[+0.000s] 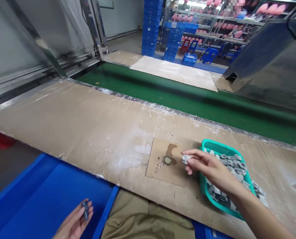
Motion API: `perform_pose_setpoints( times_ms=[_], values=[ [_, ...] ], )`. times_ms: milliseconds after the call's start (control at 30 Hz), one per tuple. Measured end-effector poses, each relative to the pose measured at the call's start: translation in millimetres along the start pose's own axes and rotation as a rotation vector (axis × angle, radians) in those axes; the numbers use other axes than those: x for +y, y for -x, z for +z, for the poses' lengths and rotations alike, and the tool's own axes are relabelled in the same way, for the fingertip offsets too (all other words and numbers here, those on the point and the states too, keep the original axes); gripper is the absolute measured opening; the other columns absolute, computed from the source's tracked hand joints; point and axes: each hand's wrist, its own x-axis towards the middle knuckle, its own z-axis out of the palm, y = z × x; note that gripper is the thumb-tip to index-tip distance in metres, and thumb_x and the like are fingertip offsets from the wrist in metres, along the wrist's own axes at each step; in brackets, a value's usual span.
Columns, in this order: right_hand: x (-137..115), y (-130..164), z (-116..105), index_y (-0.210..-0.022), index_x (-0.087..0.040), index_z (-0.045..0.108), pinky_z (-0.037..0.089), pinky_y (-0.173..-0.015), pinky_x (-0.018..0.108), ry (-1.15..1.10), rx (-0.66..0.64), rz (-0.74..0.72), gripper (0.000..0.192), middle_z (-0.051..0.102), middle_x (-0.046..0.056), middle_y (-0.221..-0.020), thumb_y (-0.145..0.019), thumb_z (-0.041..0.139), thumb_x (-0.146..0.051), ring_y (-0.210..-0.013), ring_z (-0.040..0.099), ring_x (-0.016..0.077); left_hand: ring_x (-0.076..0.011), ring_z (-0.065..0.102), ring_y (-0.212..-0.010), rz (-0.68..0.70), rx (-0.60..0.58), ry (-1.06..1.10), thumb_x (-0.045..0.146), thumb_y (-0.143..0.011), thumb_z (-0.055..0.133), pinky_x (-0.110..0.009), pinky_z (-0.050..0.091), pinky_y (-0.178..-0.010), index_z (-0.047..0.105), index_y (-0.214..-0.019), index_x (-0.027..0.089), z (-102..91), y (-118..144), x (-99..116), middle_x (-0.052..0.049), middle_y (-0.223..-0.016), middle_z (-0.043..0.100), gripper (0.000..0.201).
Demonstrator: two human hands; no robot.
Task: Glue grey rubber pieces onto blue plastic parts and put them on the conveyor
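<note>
My right hand pinches a small grey block between thumb and fingers, just left of a teal basket filled with several similar grey blocks. The block hovers beside a small round cap that sits on a cardboard square. My left hand is low at the bottom edge, over a blue bin, with a small dark grey piece lying across its fingers.
The worn brown workbench runs across the view, with a green conveyor belt behind it. Stacked blue crates and shelves stand far back. A metal machine housing is at the right.
</note>
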Motion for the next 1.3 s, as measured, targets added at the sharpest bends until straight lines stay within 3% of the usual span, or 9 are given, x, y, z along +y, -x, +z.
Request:
perform_pose_setpoints(
  times_ms=[167, 233, 333, 467, 633, 700, 833, 1000, 1300],
  values=[
    [18.5, -18.4, 19.7, -0.094, -0.018, 0.062, 0.053, -0.07, 0.034, 0.49, 0.129, -0.145, 0.027, 0.069, 0.008, -0.085, -0.079, 0.063, -0.041, -0.074, 0.065, 0.0206, -0.0091, 0.06, -0.059, 0.011, -0.239, 0.077, 0.006, -0.059, 0.078, -0.015, 0.049, -0.046, 0.069, -0.088, 0.014, 60.5, 39.2, -9.2, -0.006, -0.087, 0.071, 0.031],
    [23.0, -22.0, 23.3, -0.094, -0.019, 0.064, 0.053, -0.07, 0.035, 0.651, 0.135, -0.207, 0.024, 0.07, 0.008, -0.087, -0.081, 0.06, -0.038, -0.074, 0.066, 0.0211, -0.0078, 0.06, -0.061, -0.013, -0.309, 0.065, 0.008, -0.056, 0.082, -0.014, 0.05, -0.053, 0.07, -0.086, 0.014, 79.5, 52.7, -13.5, -0.006, -0.088, 0.071, 0.032],
    [23.8, -24.0, 26.7, -0.098, -0.02, 0.065, 0.052, -0.072, 0.034, 0.772, 0.102, -0.303, 0.022, 0.069, 0.008, -0.092, -0.085, 0.055, -0.034, -0.076, 0.066, 0.0209, -0.0142, 0.065, -0.076, -0.051, -0.401, 0.108, 0.021, -0.059, 0.082, -0.02, 0.055, -0.073, 0.07, -0.077, 0.013, 97.6, 64.2, -20.1, -0.008, -0.089, 0.071, 0.023],
    [22.6, -24.4, 29.3, -0.101, -0.021, 0.065, 0.051, -0.073, 0.035, 0.835, 0.06, -0.316, 0.023, 0.068, 0.009, -0.094, -0.088, 0.051, -0.033, -0.078, 0.064, 0.0217, -0.0136, 0.065, -0.076, -0.053, -0.451, 0.111, 0.027, -0.067, 0.078, -0.02, 0.053, -0.072, 0.069, -0.072, 0.014, 113.9, 70.3, -26.4, -0.007, -0.089, 0.071, 0.016],
    [23.7, -24.9, 29.9, -0.102, -0.021, 0.067, 0.052, -0.073, 0.037, 0.811, 0.05, -0.313, 0.024, 0.067, 0.01, -0.093, -0.087, 0.052, -0.033, -0.078, 0.064, 0.022, -0.0164, 0.065, -0.083, 0.064, -0.541, 0.035, 0.017, -0.066, 0.078, -0.025, 0.051, -0.076, 0.067, -0.097, 0.02, 127.7, 76.0, -28.7, -0.006, -0.107, 0.065, 0.034],
    [20.0, -22.9, 29.8, -0.1, -0.021, 0.068, 0.051, -0.075, 0.037, 0.77, 0.086, -0.306, 0.023, 0.068, 0.01, -0.095, -0.085, 0.056, -0.033, -0.08, 0.064, 0.0228, -0.0172, 0.064, -0.084, 0.055, -0.592, 0.04, 0.017, -0.064, 0.079, -0.027, 0.051, -0.079, 0.066, -0.103, 0.02, 132.0, 77.0, -30.0, -0.006, -0.102, 0.066, 0.041],
    [5.0, -10.7, 33.3, -0.094, -0.023, 0.07, 0.054, -0.072, 0.035, 0.489, 0.159, -0.138, 0.022, 0.071, 0.008, -0.092, -0.077, 0.067, -0.037, -0.08, 0.066, 0.0238, -0.0158, 0.064, -0.079, 0.026, -0.665, 0.029, 0.018, -0.063, 0.08, -0.026, 0.049, -0.08, 0.068, -0.09, 0.014, 149.1, 80.0, -36.0, -0.005, -0.079, 0.069, 0.03],
    [-10.7, 12.4, 49.2, -0.086, -0.022, 0.071, 0.057, -0.064, 0.03, 0.095, 0.12, 0.07, 0.023, 0.073, 0.007, -0.079, -0.068, 0.076, -0.035, -0.067, 0.068, 0.0204, -0.0177, 0.066, -0.075, 0.126, -0.666, -0.026, 0.018, -0.059, 0.082, -0.028, 0.051, -0.076, 0.07, -0.088, 0.013, 180.7, 87.8, -49.0, -0.007, -0.076, 0.072, 0.032],
    [-17.8, 25.0, 65.5, -0.081, -0.021, 0.072, 0.059, -0.063, 0.033, 0.112, 0.126, 0.098, 0.023, 0.073, 0.008, -0.074, -0.064, 0.078, -0.035, -0.064, 0.068, 0.0229, -0.0181, 0.067, -0.067, 0.35, -0.643, -0.093, 0.019, -0.062, 0.08, -0.025, 0.056, -0.064, 0.074, -0.079, 0.02, 193.9, 99.7, -55.8, -0.004, -0.075, 0.072, 0.018]
  ],
)
